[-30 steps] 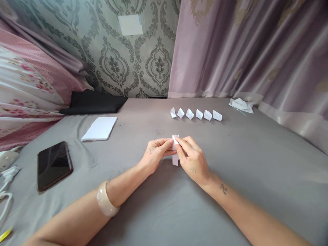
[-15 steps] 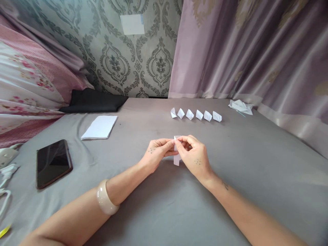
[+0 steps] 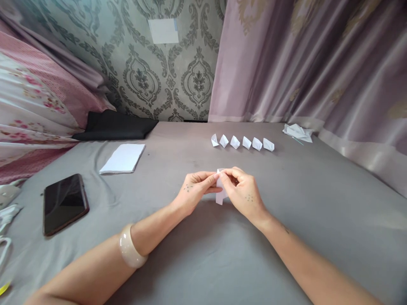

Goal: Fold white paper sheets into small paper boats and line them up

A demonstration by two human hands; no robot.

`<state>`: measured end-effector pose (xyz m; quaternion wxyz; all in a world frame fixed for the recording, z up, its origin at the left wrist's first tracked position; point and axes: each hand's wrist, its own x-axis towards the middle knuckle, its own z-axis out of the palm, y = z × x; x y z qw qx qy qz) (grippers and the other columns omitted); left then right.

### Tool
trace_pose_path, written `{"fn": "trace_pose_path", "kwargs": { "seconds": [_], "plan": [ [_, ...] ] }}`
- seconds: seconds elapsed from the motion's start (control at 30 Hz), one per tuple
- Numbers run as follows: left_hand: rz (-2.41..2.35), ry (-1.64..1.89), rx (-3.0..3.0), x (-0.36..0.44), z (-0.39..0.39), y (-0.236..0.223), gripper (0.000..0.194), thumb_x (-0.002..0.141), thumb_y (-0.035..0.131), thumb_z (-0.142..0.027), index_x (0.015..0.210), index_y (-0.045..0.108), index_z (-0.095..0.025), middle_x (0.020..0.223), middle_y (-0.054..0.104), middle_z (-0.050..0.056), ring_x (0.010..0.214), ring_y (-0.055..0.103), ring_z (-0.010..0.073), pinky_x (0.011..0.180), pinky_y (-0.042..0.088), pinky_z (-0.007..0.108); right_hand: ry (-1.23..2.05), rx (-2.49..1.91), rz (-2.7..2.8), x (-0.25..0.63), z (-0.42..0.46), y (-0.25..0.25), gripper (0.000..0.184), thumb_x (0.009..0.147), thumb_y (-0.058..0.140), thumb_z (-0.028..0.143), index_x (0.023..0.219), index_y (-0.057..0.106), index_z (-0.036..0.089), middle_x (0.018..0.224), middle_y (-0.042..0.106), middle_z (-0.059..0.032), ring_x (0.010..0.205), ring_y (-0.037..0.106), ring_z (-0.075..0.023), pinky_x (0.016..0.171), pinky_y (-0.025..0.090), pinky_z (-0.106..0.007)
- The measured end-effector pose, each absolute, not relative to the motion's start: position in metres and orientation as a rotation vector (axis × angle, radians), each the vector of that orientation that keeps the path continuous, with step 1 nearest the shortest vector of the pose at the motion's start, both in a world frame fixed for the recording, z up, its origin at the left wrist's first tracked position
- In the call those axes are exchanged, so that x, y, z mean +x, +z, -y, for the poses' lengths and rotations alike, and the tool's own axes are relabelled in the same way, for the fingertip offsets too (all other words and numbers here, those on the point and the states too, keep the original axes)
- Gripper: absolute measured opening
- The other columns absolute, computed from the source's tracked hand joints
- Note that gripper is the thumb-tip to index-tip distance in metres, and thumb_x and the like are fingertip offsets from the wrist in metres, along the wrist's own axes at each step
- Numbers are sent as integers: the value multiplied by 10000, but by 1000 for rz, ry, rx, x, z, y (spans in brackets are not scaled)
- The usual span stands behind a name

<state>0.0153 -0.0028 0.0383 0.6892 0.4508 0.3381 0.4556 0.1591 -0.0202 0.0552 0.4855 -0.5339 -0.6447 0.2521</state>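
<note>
A narrow white piece of folded paper (image 3: 219, 197) is held upright in front of me, just above the grey cloth. My left hand (image 3: 197, 186) pinches its upper part from the left, thumb on the near side. From the right, my right hand (image 3: 243, 190) grips the top of the same paper between thumb and fingers. The thumbs almost meet, and the fingers cover much of the paper's middle. Beyond my hands stands a row of several small folded white paper shapes (image 3: 235, 142).
A stack of white paper (image 3: 123, 159) lies left of my hands, with a dark phone (image 3: 65, 205) nearer to me. Behind the stack is a black folded cloth (image 3: 117, 125). At the far right sit crumpled white papers (image 3: 298, 132) beside the curtain (image 3: 273, 63).
My right hand has turned slightly and its thumb has shifted a little right along the paper's top. The left hand keeps its pinch. The view has moved very slightly.
</note>
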Motion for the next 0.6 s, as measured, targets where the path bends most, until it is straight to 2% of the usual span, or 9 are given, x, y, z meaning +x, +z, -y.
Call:
{"fn": "trace_pose_path", "kwargs": {
  "seconds": [0.17, 0.3, 0.43, 0.6],
  "plan": [
    [-802, 1060, 1057, 15, 2, 40, 297, 760, 702, -398, 962, 747, -185, 935, 716, 77, 884, 637, 213, 725, 534, 325, 631, -1307, 1606, 161, 21, 54, 205, 854, 543, 318, 799, 675, 172, 747, 601, -24, 590, 520, -112, 551, 427, -242],
    [-845, 1115, 1098, 15, 1, 44, 219, 751, 713, -367, 875, 763, -194, 897, 705, 62, 804, 580, 161, 639, 454, 249, 631, -1309, 1629, 162, 21, 53, 236, 865, 528, 331, 744, 653, 172, 711, 577, -16, 576, 508, -110, 557, 416, -247],
    [-902, 1157, 1107, 16, 0, 46, 171, 740, 719, -347, 766, 763, -184, 724, 668, 34, 701, 514, 128, 628, 387, 243, 690, -1332, 1608, 160, 22, 56, 283, 855, 545, 380, 689, 646, 174, 653, 569, -10, 567, 498, -118, 550, 404, -253],
    [-906, 1221, 1002, 17, 1, 48, 169, 732, 728, -348, 775, 756, -186, 764, 675, 33, 721, 530, 125, 667, 402, 245, 1015, -1344, 1481, 157, 25, 62, 278, 817, 589, 419, 713, 666, 174, 679, 635, -14, 612, 545, -133, 568, 421, -255]
  ]
}}
